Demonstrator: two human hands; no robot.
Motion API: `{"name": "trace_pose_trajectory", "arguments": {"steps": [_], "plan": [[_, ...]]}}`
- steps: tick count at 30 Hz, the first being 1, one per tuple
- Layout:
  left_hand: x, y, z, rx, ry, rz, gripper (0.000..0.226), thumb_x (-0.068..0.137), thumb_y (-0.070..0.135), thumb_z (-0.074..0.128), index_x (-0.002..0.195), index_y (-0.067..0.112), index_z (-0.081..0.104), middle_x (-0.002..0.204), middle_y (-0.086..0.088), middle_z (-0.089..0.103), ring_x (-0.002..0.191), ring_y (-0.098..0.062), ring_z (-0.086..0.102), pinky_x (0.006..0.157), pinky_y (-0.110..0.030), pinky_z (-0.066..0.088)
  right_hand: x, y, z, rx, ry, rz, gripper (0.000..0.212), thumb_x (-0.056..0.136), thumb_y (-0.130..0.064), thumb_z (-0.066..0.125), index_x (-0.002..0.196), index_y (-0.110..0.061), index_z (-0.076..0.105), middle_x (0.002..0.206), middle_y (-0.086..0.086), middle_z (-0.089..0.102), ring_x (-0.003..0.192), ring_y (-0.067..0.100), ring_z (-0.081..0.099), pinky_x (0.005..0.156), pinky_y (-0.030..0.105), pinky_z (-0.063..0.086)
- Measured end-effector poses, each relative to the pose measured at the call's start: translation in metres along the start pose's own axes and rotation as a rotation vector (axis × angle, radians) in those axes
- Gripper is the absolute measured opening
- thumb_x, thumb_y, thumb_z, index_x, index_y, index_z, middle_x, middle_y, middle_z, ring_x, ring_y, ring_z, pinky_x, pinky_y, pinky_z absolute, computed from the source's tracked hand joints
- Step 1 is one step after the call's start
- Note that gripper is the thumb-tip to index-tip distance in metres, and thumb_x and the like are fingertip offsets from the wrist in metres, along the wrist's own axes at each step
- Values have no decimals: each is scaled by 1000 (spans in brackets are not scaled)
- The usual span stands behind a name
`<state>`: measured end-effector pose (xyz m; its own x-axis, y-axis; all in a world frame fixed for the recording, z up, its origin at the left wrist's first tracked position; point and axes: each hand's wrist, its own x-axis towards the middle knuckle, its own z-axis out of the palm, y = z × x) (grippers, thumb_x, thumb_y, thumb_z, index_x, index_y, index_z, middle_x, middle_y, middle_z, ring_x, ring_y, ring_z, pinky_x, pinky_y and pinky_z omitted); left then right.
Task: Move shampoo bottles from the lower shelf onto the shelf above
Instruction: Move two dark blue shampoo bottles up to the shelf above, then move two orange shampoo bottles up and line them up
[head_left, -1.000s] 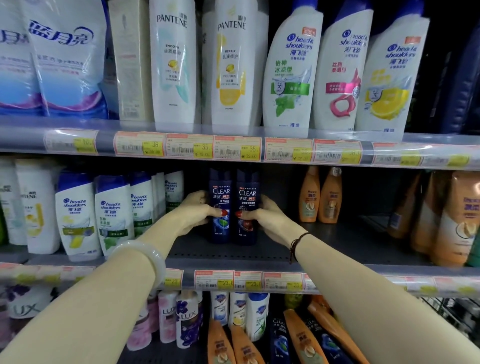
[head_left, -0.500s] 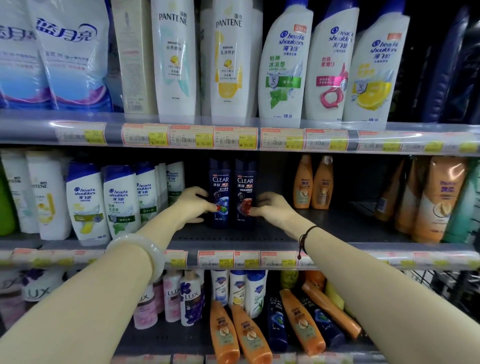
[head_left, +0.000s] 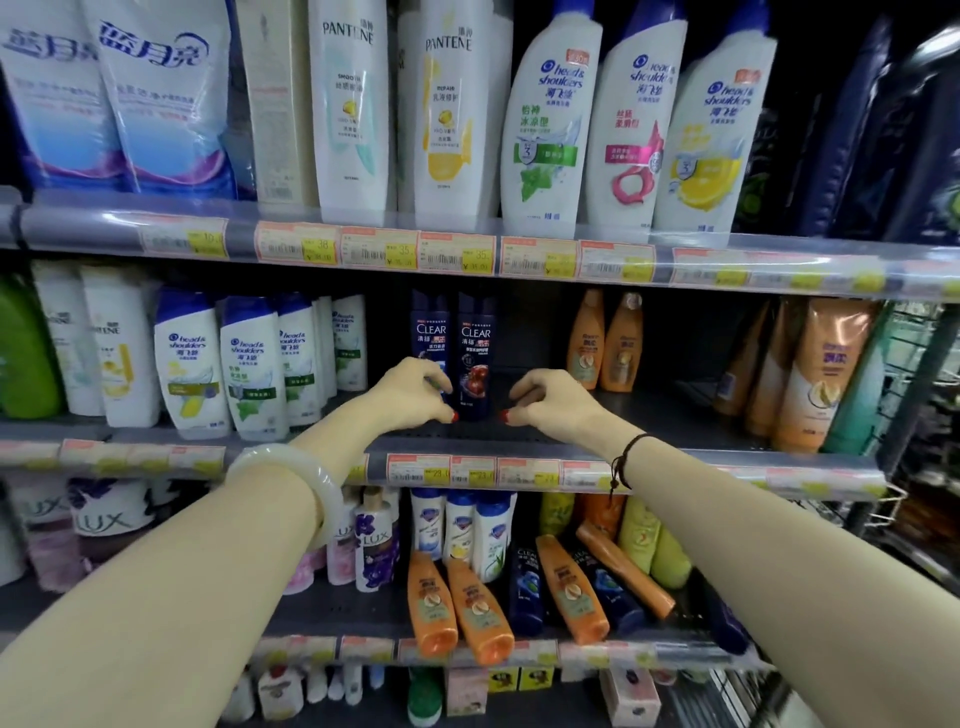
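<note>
Two dark blue CLEAR shampoo bottles (head_left: 475, 353) stand upright side by side on the middle shelf (head_left: 675, 415). My left hand (head_left: 413, 389) hovers in front of the left bottle's lower half, fingers loosely curled and holding nothing. My right hand (head_left: 550, 397) is just right of the right bottle, apart from it, also loosely curled around nothing. On the lower shelf (head_left: 337, 608) more dark blue CLEAR bottles (head_left: 524, 587) and orange bottles (head_left: 431, 597) lie tilted on their backs.
Head & Shoulders bottles (head_left: 192, 364) fill the middle shelf to the left, and orange bottles (head_left: 602, 340) stand to the right. Bare shelf lies between the CLEAR and orange bottles. Tall Pantene bottles (head_left: 353, 104) line the top shelf. A wire rack (head_left: 914, 467) stands at the right.
Both hands have let go of the two CLEAR bottles and drawn back towards the shelf's front edge. The bottles stay upright. The view has tilted down a little.
</note>
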<state>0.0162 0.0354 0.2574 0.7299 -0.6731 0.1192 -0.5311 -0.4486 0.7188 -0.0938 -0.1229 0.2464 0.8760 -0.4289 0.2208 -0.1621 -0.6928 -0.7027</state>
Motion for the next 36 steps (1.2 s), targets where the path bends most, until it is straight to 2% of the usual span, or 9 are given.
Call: {"name": "trace_pose_trajectory", "arguments": {"steps": [6, 9, 12, 15, 17, 20, 23, 29, 36], "plan": [[-20, 8, 13, 171, -49, 54, 41, 76, 10, 73, 115, 8, 61, 99, -7, 61, 87, -20, 57, 70, -23, 42, -20, -4, 0, -237, -120, -101, 34, 77, -17, 71, 108, -8, 62, 98, 5, 63, 88, 19, 59, 75, 27, 48], [-32, 11, 23, 216, -56, 91, 37, 75, 11, 73, 110, 8, 62, 93, -3, 60, 83, -16, 56, 62, -18, 40, -31, -4, 6, -291, -151, -136, 32, 77, -19, 71, 106, -7, 63, 98, 4, 61, 87, 18, 58, 74, 27, 47], [-42, 10, 32, 219, -63, 82, 26, 76, 8, 71, 102, 8, 66, 91, -2, 61, 85, -15, 58, 71, -23, 43, -42, -2, 11, -332, -164, -156, 30, 76, -20, 70, 103, -8, 64, 97, 3, 59, 88, 19, 59, 71, 26, 44], [-53, 2, 39, 230, -89, 62, 21, 74, 9, 72, 95, 9, 70, 86, 1, 62, 85, -15, 58, 71, -24, 44, -53, 3, 17, -343, -188, -123, 32, 74, -21, 72, 102, -8, 65, 100, 5, 61, 85, 18, 55, 69, 27, 42], [-60, -6, 44, 248, -115, 26, 26, 74, 10, 73, 100, 9, 70, 90, 0, 62, 85, -15, 57, 68, -23, 44, -60, 9, 22, -369, -216, -95, 34, 75, -23, 72, 104, -8, 63, 102, 5, 59, 86, 19, 53, 70, 29, 42], [-70, -21, 52, 273, -146, -37, 36, 76, 9, 73, 111, 6, 65, 107, -10, 67, 87, -17, 56, 76, -27, 45, -71, 19, 29, -385, -255, -77, 35, 78, -23, 71, 107, -6, 64, 108, 9, 62, 88, 20, 55, 75, 32, 48], [-77, -37, 59, 304, -146, -90, 39, 76, 9, 73, 114, 4, 63, 116, -12, 65, 89, -17, 54, 78, -28, 45, -79, 32, 37, -367, -290, -51, 38, 76, -24, 72, 109, -5, 62, 110, 11, 63, 92, 23, 59, 81, 38, 51], [-79, -57, 66, 317, -114, -177, 47, 72, 13, 77, 116, 9, 60, 118, -11, 61, 91, -19, 53, 77, -29, 44, -81, 43, 52, -334, -331, -13, 40, 78, -22, 70, 113, -7, 57, 114, 12, 61, 91, 21, 54, 75, 31, 46], [-76, -78, 96, 273, -166, -230, 41, 77, 9, 71, 116, 3, 60, 110, -12, 62, 92, -23, 55, 76, -28, 43, -78, 65, 85, -348, -398, 43, 42, 77, -21, 69, 115, -7, 56, 117, 14, 61, 103, 27, 58, 75, 31, 44]]}}
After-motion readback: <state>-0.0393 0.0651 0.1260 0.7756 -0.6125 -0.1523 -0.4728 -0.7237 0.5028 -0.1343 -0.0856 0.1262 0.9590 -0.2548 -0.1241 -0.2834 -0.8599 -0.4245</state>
